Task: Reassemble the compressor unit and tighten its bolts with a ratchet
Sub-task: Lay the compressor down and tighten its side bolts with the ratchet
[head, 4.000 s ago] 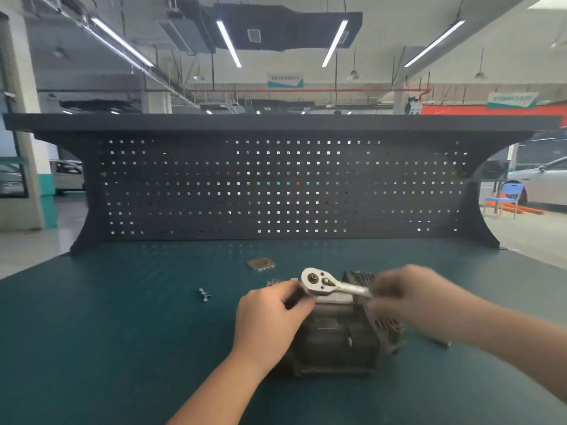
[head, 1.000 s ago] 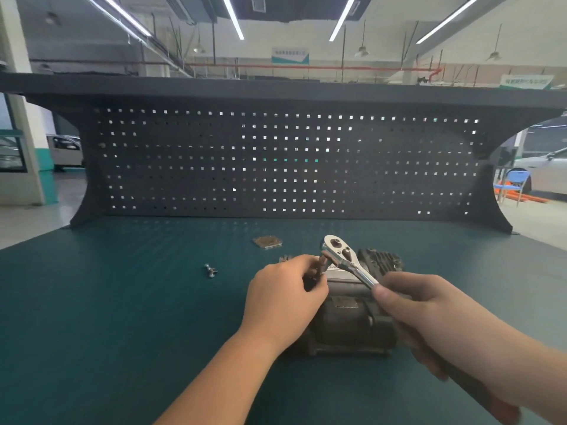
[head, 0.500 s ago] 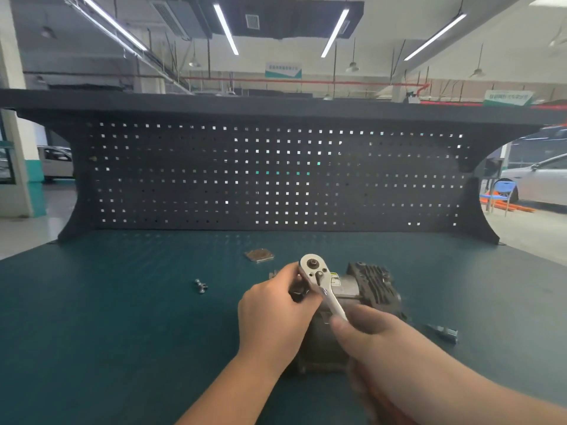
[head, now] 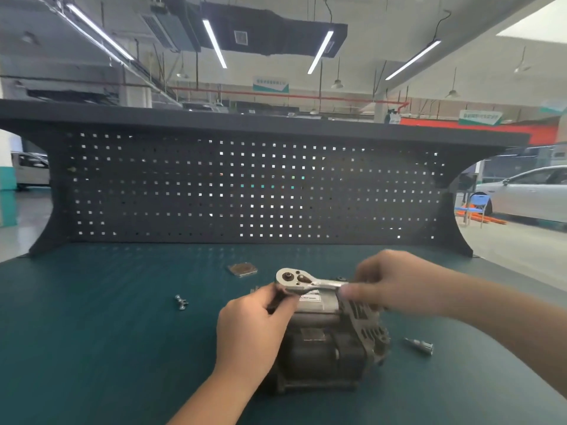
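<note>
The grey and black compressor unit (head: pixel 325 348) lies on the green bench top (head: pixel 107 332) just in front of me. A chrome ratchet (head: pixel 302 281) sits with its head above the unit's upper left end, its handle pointing right. My left hand (head: pixel 254 329) curls its fingers around the part under the ratchet head; the socket and bolt there are hidden. My right hand (head: pixel 389 282), blurred, grips the ratchet handle over the unit's finned right end.
A small bolt (head: pixel 181 302) lies on the bench to the left. A metal fitting (head: pixel 418 345) lies to the right of the unit. A flat brownish square plate (head: pixel 242 269) rests behind it. A dark pegboard (head: pixel 245 191) closes off the back of the bench.
My right hand has swung the ratchet handle from pointing toward me round to the right, away from me. The ratchet head and my left hand have stayed over the same spot.
</note>
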### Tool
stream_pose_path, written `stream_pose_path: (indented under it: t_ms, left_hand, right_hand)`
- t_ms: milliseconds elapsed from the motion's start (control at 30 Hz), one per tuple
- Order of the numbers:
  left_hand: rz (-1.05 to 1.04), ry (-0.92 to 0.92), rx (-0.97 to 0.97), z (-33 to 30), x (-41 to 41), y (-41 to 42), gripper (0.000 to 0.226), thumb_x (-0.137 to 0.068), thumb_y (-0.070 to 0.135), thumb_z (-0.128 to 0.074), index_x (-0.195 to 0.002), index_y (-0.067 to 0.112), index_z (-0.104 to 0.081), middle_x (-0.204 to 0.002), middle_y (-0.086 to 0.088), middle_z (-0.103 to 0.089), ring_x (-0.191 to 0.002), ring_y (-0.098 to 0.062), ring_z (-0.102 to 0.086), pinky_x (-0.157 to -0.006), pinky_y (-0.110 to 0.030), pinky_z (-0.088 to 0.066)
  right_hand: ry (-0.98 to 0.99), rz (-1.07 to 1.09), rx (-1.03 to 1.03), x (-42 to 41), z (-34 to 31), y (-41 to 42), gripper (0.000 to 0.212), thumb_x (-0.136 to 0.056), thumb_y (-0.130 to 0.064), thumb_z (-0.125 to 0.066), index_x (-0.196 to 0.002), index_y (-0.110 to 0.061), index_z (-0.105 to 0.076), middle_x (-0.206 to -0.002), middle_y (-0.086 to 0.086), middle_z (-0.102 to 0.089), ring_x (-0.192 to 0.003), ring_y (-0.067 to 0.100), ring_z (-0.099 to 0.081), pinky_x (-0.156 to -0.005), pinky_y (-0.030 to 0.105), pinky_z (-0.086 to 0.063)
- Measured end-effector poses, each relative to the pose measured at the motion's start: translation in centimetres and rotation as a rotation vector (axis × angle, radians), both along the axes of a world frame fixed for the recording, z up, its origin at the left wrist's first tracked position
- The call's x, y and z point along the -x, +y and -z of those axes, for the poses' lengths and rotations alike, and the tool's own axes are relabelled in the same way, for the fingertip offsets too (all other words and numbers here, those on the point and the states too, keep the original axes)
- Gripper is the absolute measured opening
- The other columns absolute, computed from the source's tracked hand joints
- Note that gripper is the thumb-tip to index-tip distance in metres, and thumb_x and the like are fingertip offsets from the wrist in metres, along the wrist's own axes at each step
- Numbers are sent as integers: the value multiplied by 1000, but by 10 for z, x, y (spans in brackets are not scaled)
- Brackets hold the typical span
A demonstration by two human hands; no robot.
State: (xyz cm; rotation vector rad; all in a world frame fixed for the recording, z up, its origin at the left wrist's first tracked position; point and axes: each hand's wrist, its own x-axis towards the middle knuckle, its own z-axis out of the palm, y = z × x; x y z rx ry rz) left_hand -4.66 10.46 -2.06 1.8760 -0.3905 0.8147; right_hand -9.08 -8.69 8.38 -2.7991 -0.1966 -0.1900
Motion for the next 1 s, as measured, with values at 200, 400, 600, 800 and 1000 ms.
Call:
stream_pose_path:
  t_ms: [200, 400, 600, 800, 1000]
  left_hand:
    - [-24, -31, -84, 4, 1, 3, 40, -75, 60, -50, -74, 28, -73, -54, 4, -63, -54, -20, -56, -57, -36, -48]
    - [-119, 44, -128, 9, -7, 2, 25, -86, 30, -72, -67, 14, -67, -53, -2, -61, -61, -33, -56, -59, -41, -48]
    - [-47, -67, -156, 5, -3, 5, 22, -77, 41, -60, -62, 25, -64, -45, 6, -52, -49, -19, -43, -52, -33, -41]
    - [-29, -7, -164, 0, -3, 4, 19, -87, 46, -60, -86, 34, -74, -59, 3, -66, -63, -20, -61, -64, -36, -49]
    - [-89, -40, -252, 9, -8, 4, 14, -87, 39, -67, -80, 27, -71, -58, 1, -65, -60, -27, -58, -58, -35, -46]
  right_hand:
    - [271, -29, -21, 17, 25, 14, 45, -94, -58, -42, -85, -19, -63, -64, -10, -66, -58, 4, -63, -48, 11, -43]
    - [226, -43, -446, 36, 66, 70, 21, -95, -48, -48, -90, -36, -64, -80, -20, -54, -70, -8, -47, -50, -2, -28]
    - [150, 3, -266, 36, 57, 31, 33, -92, -59, -45, -71, -37, -58, -65, -10, -57, -57, -3, -54, -55, 13, -44]
    - [-108, 75, 32, 12, 22, 6, 40, -90, -60, -48, -66, -28, -52, -62, -8, -57, -63, 6, -55, -66, 28, -47]
    - [161, 57, -313, 49, 65, 62, 29, -95, -51, -44, -83, -26, -52, -75, -14, -51, -70, -3, -49, -56, 5, -29]
